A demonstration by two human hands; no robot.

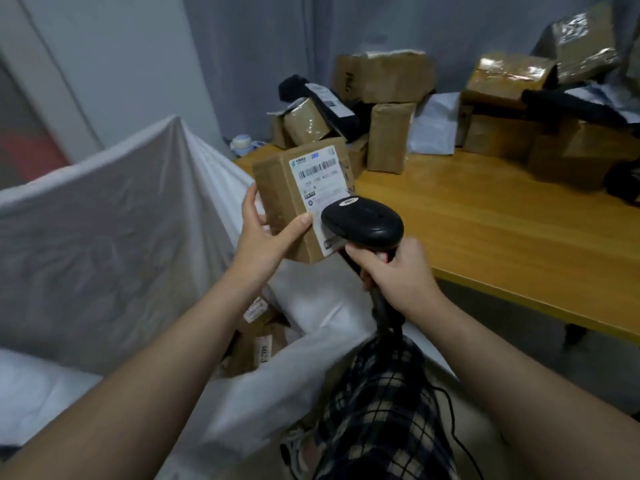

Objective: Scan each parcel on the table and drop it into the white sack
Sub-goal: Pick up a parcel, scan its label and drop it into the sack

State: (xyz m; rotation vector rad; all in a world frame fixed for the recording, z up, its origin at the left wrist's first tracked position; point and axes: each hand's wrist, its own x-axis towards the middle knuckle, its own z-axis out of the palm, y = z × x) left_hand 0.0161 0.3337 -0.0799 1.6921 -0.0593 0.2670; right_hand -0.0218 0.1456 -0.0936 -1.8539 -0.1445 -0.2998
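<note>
Two bare forearms reach forward from the bottom of the view. The left hand (265, 233) is raised with the palm turned inward, its fingers (250, 206) wrapped around the left edge of a small cardboard parcel (277, 192) and the thumb pressed flat on its front face, so the parcel is held in the air, tilted back, above the open mouth of the white sack (104, 216). The right hand (398, 271) is curled tight around the handle of a black barcode scanner (363, 221), whose rounded, glossy plastic head points at the parcel and sits just in front of its lower right corner.

The parcel is a plain brown box wrapped in clear tape, with a white rectangular shipping label (320, 178) covering much of its front; the label carries barcodes and printed text too blurred to read.

The sack is thin, creased white fabric or plastic, its rim standing up to the left. Down inside it lie what look like several more brown parcels (258, 337), partly hidden by the left arm.

To the right is a smooth yellow wooden table (485, 220). At its far side is a heap of parcels (391, 109): shiny taped cardboard boxes, black soft bags and white mailers, stacked against a grey wall.
</note>
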